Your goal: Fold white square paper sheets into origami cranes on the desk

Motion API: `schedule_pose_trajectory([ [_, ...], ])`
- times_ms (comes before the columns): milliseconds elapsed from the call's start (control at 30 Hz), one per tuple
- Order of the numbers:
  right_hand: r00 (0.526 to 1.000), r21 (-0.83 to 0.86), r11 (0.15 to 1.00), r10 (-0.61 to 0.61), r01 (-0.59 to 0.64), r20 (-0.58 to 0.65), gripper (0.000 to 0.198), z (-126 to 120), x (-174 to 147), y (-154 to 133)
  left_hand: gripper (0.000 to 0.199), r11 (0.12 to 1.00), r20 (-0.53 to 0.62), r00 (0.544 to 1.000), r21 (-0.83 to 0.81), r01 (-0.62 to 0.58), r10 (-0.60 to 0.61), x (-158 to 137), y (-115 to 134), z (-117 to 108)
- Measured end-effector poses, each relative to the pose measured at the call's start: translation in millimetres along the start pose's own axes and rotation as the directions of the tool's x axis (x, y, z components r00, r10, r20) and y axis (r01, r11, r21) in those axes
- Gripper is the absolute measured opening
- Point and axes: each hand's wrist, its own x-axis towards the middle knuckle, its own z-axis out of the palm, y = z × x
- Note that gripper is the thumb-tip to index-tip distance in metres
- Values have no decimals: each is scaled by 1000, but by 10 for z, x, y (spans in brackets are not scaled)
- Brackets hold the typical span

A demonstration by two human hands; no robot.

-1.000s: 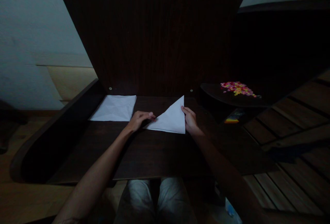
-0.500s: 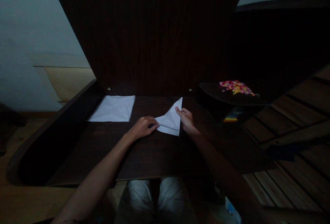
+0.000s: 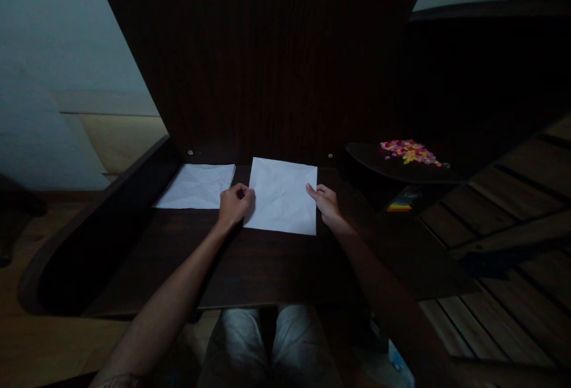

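A creased white sheet of paper [image 3: 282, 197], roughly square, is spread out between my two hands above the dark desk. My left hand [image 3: 234, 202] pinches its left edge, fingers curled in. At the right edge, my right hand [image 3: 325, 201] grips the same sheet, thumb on the front face and fingers behind. To the left lies a stack of white paper [image 3: 196, 187] with wrinkled surfaces, close beyond my left hand.
The dark wooden desk [image 3: 267, 275] has a tall back panel and a raised left side [image 3: 89, 227]. On a small rounded shelf [image 3: 363, 156] at right sits a heap of small pink, red and yellow pieces [image 3: 413, 152]. Below it are colored items [image 3: 399, 206]. Wooden slats [image 3: 499, 197] lie farther right.
The sheet, folded over before, is now opened out flat into a square. My left hand has moved left and up with its edge; my right hand has stayed nearly in place.
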Motion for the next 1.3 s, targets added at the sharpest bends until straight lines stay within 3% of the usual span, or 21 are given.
schedule_pose_trajectory([
  [267,997,-52,997,-49,52,53,46,-14,12,-10,18,997,56,996,41,67,-70,67,-129,33],
  [433,987,-109,994,41,-24,158,38,-11,-19,-38,16,995,119,988,16,99,-100,75,-185,69],
  [567,982,-122,992,52,-30,180,35,-8,-22,-44,31,993,79,989,4,122,-121,81,-181,63],
  [667,984,-128,991,55,-34,169,34,-14,-22,-57,34,997,53,996,6,74,-75,76,-183,52],
  [833,985,-123,992,47,-26,169,31,-21,-32,-57,23,993,68,991,29,-115,113,63,-204,65],
  [1033,983,-111,993,44,-25,176,31,-18,-42,-59,25,998,70,997,-49,24,-21,76,-215,94],
  [1300,962,-112,993,57,-28,267,31,-8,-58,-82,36,998,21,998,-36,59,-58,96,-245,89],
])
